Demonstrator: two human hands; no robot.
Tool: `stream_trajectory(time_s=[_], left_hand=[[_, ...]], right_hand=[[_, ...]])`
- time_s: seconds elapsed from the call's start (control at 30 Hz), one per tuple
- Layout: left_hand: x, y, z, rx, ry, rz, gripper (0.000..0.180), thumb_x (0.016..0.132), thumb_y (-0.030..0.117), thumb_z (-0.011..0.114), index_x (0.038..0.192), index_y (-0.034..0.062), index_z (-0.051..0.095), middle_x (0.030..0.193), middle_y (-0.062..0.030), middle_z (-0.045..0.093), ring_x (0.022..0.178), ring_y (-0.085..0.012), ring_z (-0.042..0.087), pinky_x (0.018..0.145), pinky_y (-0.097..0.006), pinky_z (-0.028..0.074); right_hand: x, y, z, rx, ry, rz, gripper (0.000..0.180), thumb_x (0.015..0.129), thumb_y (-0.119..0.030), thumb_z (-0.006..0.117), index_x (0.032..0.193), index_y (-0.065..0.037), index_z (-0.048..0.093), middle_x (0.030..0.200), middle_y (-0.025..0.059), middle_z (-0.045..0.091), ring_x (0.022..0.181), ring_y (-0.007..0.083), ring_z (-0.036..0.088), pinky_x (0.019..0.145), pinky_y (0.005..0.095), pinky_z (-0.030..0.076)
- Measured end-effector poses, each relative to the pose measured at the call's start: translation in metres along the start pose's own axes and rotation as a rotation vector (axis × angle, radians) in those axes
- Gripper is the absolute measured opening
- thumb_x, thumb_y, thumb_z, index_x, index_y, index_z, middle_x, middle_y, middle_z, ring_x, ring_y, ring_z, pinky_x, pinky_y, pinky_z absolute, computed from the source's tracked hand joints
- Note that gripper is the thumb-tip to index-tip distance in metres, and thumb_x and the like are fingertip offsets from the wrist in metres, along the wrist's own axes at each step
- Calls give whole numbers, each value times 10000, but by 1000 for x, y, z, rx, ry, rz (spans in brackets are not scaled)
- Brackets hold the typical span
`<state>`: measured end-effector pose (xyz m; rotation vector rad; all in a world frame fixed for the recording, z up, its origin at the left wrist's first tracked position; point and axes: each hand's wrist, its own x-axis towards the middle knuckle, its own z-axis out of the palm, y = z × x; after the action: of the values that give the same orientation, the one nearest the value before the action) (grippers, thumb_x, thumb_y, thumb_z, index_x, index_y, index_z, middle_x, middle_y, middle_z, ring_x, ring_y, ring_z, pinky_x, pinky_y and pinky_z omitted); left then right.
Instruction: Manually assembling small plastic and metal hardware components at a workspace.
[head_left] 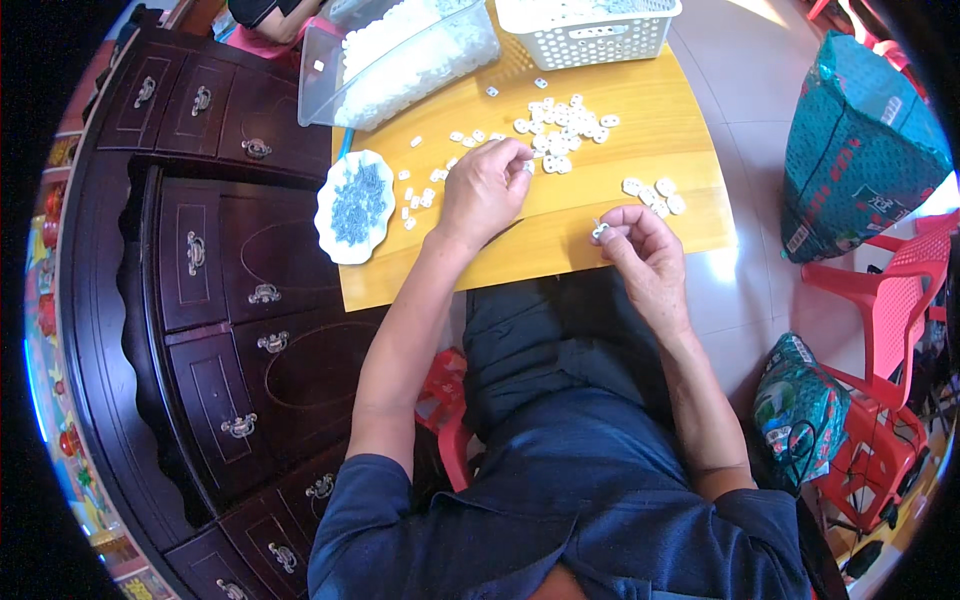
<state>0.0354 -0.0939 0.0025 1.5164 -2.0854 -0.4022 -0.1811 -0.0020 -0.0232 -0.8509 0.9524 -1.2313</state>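
My left hand (484, 192) reaches over the yellow table, its fingers pinched together at the near edge of a pile of small white oval plastic pieces with two dark holes (570, 125). Whatever sits between those fingertips is too small to make out. Closer to the table's front edge, my right hand (652, 258) grips a small white plastic piece (600, 230) between thumb and forefinger, with a thin metal-looking bit on it. Beyond that hand lies a smaller group of white oval pieces (655, 196). Small white rectangular pieces (427, 197) are scattered left of my left hand.
A scalloped white plate (327, 222) of small grey metal-looking parts stands at the table's left edge. Behind are a clear bin (318, 88) of white pieces and a white perforated basket (590, 45). Dark drawers (215, 270) flank the left; teal bags (850, 150) and red chairs the right.
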Motion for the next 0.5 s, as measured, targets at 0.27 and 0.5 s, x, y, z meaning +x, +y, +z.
stream_trajectory(time_s=[0.27,0.5], left_hand=[[1,-8,2,81,-64,20,195,818,73,721,1011,40,728,854,-99,707,723,-205,684,700,-332,561],[0,-2,1,137,-94,10,120,833,76,717,935,25,682,875,-109,692,782,-251,685,735,-371,552]], right_hand=[[0,-1,0,15,8,-4,104,971,-16,629,1072,6,629,932,4,674,853,56,627,774,204,510],[0,-1,0,20,1,-4,113,969,-21,635,1078,7,631,932,3,674,850,55,625,772,203,510]])
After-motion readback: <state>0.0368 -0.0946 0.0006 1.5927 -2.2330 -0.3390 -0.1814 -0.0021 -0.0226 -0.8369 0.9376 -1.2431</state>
